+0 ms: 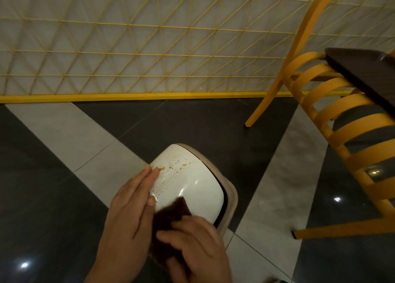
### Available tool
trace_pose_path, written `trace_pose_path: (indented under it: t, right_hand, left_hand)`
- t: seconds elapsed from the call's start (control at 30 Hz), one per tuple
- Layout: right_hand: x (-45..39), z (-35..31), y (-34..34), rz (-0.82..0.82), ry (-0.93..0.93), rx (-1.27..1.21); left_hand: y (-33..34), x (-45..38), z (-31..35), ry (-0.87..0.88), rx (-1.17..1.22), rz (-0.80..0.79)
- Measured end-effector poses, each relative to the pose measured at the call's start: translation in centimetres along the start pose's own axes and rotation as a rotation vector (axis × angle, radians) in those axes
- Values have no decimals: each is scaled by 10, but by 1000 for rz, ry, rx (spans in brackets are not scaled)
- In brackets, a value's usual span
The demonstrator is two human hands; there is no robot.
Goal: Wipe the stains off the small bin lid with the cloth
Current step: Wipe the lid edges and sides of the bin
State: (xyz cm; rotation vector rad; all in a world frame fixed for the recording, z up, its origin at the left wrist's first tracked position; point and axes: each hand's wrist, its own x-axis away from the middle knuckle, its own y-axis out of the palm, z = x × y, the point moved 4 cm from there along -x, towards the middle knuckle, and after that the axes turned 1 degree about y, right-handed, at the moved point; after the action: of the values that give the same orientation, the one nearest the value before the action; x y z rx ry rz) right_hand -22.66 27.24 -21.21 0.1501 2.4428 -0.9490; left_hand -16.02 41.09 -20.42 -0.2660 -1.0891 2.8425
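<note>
A small bin stands on the floor with a white domed lid [192,182] over a beige body [232,199]. Orange-brown stains [171,171] speckle the lid's far left part. My left hand [130,208] lies flat along the lid's left edge, fingers straight, thumb touching the rim. My right hand [196,246] presses a dark brown cloth [173,212] onto the near end of the lid, fingers spread over it. Part of the cloth is hidden under that hand.
The floor has dark and light grey tiles [64,128]. A yellow lattice partition [149,47] runs along the back. A yellow wooden chair [342,133] and a dark tabletop [367,73] stand close on the right.
</note>
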Motion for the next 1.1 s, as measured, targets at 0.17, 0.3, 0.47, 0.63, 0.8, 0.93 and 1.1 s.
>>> trace_pose_path:
  t: [0.17, 0.3, 0.47, 0.63, 0.8, 0.93, 1.1]
  right_hand:
    - [-6, 43, -29, 59, 247, 49]
    - [-45, 52, -62, 280, 416, -35]
    - [-74, 65, -66, 257, 556, -132]
    - [-72, 72, -40, 41, 686, -174]
    - [-56, 73, -39, 39, 820, -238]
    - [-39, 69, -42, 74, 925, -277]
    - [-15, 51, -43, 170, 974, -256]
  left_hand:
    - [0, 1, 0, 17, 19, -12]
    - [-5, -5, -4, 32, 59, -55]
    - [-17, -28, -12, 56, 6, -135]
    - [-19, -9, -10, -153, -63, 143]
    - [-5, 36, -3, -471, 231, 220]
    - [0, 42, -4, -464, 338, 132]
    - [-11, 25, -6, -354, 394, 2]
